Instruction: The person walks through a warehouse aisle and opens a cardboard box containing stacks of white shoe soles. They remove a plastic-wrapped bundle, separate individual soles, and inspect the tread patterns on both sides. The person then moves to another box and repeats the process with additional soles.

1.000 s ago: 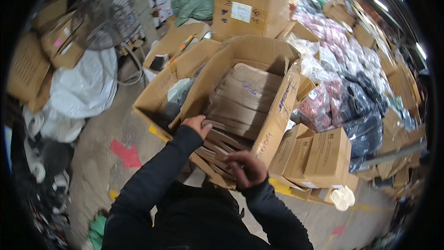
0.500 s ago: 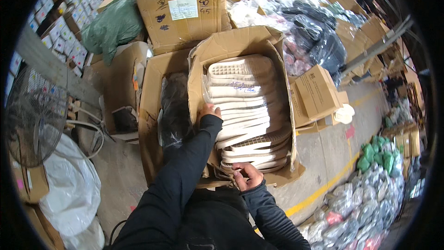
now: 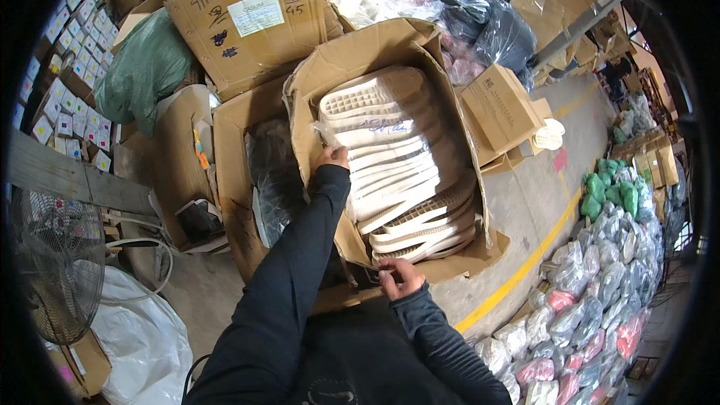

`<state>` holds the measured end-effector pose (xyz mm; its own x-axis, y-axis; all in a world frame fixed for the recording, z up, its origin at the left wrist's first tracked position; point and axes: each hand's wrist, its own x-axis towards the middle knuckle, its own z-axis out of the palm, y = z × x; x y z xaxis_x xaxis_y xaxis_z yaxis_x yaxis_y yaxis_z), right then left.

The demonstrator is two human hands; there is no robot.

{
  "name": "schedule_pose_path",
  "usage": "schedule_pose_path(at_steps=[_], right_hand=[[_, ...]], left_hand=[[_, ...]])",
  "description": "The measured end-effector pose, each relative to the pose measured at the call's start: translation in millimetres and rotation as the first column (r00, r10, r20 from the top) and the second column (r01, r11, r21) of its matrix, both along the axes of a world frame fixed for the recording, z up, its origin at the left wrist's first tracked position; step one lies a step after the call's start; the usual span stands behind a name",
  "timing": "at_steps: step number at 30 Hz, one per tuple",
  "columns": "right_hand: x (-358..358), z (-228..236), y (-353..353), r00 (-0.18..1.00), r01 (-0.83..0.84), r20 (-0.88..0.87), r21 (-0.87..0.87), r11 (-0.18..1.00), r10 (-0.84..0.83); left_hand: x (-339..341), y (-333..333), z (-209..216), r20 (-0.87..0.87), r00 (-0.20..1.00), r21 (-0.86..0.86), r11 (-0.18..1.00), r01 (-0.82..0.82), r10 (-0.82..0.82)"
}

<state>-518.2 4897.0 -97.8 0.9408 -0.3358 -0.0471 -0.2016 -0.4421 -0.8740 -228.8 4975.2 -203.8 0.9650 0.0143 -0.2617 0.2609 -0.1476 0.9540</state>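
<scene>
Carton point(image 3: 450, 255) of stacked white shoe soles point(image 3: 390, 142): left hand point(image 3: 331, 157) grips plastic liner; right hand point(image 3: 397, 279) pinches near flap. Step, judged: opening; next needs liner pulled clear.

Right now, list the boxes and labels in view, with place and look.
Open box: centre, brown cardboard, full of white soles; left hand on them.
Big box: behind, brown.
Label: on it, white rectangle.
Small box: right, brown, closed.
</scene>
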Motion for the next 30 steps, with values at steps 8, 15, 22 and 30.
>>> schedule_pose_path(at_steps=[8, 15, 22, 30], right_hand=[[75.7, 1.1, -9.3, 0.992, -0.012, 0.117, -0.214, 0.977, 0.038], [169.5, 60.8, -29.3, 0.900, 0.207, 0.425, -0.219, 0.954, -0.097], [149.8, 119.7, -126.8, 0.808, 0.387, 0.424, 0.141, 0.911, -0.408], [153.0, 139.6, -133.6, 0.824, 0.489, 0.360, -0.059, 0.870, -0.438]], left_hand=[[-28.0, 27.9, 110.5, 0.046, 0.987, -0.451, 0.879, 0.155, -0.151], [-46.7, 10.7, 252.7, 0.523, 0.681, 0.016, 0.805, 0.594, -0.513], [2.4, 1.5, 248.9, 0.816, 0.254, 0.403, 0.826, 0.393, -0.519], [-19.8, 9.1, 178.7, 0.804, 0.151, 0.502, 0.792, 0.348, -0.576]])
